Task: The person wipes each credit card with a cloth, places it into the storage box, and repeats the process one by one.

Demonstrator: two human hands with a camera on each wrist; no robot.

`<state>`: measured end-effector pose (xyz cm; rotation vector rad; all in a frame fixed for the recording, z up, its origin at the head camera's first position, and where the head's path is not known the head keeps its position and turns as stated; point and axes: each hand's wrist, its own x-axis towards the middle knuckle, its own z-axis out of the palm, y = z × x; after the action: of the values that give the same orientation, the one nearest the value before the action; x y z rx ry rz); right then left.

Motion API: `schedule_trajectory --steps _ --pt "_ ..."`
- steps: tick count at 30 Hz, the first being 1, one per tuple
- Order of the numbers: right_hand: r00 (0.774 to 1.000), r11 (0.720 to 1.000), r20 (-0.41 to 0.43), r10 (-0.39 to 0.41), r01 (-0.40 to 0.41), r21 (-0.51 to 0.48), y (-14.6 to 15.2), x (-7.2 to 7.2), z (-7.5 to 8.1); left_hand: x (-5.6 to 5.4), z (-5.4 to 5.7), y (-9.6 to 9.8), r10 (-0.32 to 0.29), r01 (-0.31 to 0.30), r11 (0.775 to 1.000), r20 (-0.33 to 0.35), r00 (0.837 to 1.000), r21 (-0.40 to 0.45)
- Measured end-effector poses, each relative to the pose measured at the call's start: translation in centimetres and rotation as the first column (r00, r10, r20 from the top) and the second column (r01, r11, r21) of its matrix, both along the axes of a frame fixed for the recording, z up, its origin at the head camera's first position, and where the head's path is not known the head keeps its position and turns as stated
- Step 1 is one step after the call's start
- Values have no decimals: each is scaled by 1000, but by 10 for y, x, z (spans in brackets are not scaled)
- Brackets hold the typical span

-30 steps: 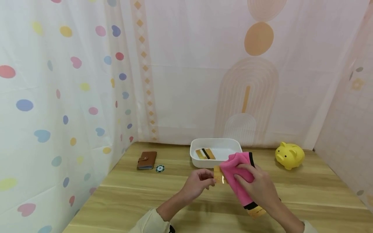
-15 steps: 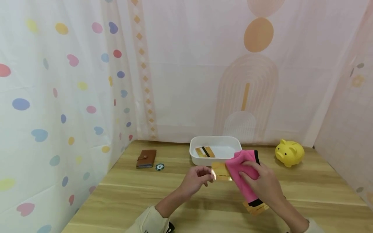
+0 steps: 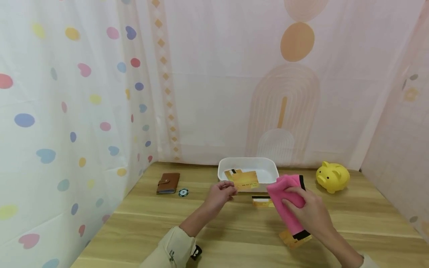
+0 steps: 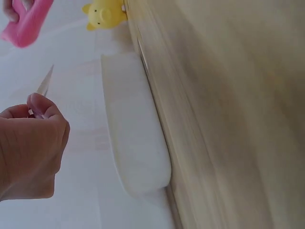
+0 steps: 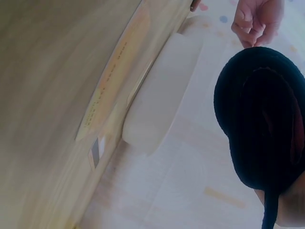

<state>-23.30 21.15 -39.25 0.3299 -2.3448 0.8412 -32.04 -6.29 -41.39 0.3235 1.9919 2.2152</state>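
Note:
My left hand [image 3: 216,199] pinches a gold bank card [image 3: 246,180] by its left edge. In the head view that card overlaps the front of a white plastic bin [image 3: 271,175]; the left wrist view shows the hand raised above the table. Another gold card [image 3: 230,174] lies inside the bin, partly covered by the held one. My right hand [image 3: 310,212] grips a folded pink cloth [image 3: 285,201] with black edging, apart from the held card. On the table lie a card with a black stripe [image 3: 261,201] and a gold card [image 3: 293,240], both partly behind the cloth.
A brown leather card holder [image 3: 168,183] lies on the left of the wooden table [image 3: 140,230], beside a poker chip [image 3: 183,192]. At the back right stands a yellow piggy bank [image 3: 333,177]. Curtains hang behind and along the sides.
The held card has come away from the cloth, and my left hand has moved it left and up in view. My right hand has shifted right with the cloth, uncovering the striped card.

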Motion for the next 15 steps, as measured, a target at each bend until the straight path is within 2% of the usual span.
schedule_trajectory --steps 10,15 --pt "999 1000 -28 22 -22 0 2 5 -1 -26 -1 -1 92 -94 994 46 995 48" --pt "999 1000 -45 22 -22 9 1 6 -1 -36 -6 -3 108 -115 989 73 991 97"
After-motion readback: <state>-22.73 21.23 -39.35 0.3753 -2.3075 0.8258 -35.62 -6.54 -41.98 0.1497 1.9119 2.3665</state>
